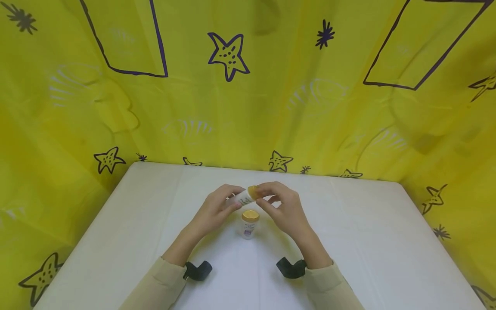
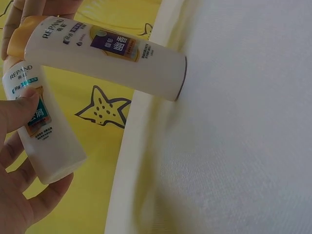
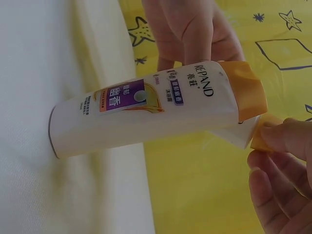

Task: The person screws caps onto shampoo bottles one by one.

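Note:
A white shampoo-type bottle [image 1: 243, 198] with a gold cap and a teal-and-orange label is tilted above the table. The left hand [image 1: 212, 210] grips its body, thumb across the label in the left wrist view. At the other end, the right hand [image 1: 286, 210] pinches the gold cap [image 3: 262, 132] between thumb and fingers. A second white bottle [image 1: 249, 228], marked REPAND with a purple label, stands upright on the table just below and nearer than the held one. In the right wrist view this standing bottle [image 3: 180, 114] hides most of the held bottle.
The white-covered table [image 1: 372, 241] has its far edge against a yellow curtain [image 1: 255, 107] printed with stars and shells. Dark wrist mounts [image 1: 198, 271] sit at both sleeve cuffs, close over the tabletop.

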A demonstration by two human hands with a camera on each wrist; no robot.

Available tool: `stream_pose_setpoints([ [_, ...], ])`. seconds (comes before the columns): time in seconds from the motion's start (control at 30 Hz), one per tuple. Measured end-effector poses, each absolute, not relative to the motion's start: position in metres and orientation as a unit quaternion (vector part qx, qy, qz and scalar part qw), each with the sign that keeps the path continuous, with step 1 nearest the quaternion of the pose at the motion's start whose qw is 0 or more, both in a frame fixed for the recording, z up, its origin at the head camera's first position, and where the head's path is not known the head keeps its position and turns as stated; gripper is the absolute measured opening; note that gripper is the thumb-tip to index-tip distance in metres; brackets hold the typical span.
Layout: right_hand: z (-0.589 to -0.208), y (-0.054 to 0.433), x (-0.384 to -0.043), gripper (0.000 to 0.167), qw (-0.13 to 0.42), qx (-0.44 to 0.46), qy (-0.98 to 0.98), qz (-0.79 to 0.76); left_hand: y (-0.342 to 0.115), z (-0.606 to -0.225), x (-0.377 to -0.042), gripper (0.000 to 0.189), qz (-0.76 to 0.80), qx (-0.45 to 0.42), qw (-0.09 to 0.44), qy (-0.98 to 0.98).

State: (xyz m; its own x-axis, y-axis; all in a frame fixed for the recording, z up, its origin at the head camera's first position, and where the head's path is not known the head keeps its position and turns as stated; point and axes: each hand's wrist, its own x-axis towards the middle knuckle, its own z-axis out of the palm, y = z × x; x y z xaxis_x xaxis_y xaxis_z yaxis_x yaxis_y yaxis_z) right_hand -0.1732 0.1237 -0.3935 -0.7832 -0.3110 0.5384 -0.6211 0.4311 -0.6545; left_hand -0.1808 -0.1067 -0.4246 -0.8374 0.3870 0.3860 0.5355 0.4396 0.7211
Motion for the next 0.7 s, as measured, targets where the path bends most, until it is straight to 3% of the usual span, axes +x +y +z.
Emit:
stream_pose_setpoints([
  [0.43, -0.3931, 0.1254, -0.1730, 0.032, 0.167, 0.282, -0.826, 0.458, -0.1075, -0.4237, -0.1816, 0.032, -0.457, -0.281, 0.089, -0.839],
  [0.7, -0.3937, 0.1259, -0.1740, 0.023, 0.181, 0.280, -0.828, 0.452, -0.1074, -0.4237, -0.1814, 0.032, -0.457, -0.286, 0.090, -0.838],
])
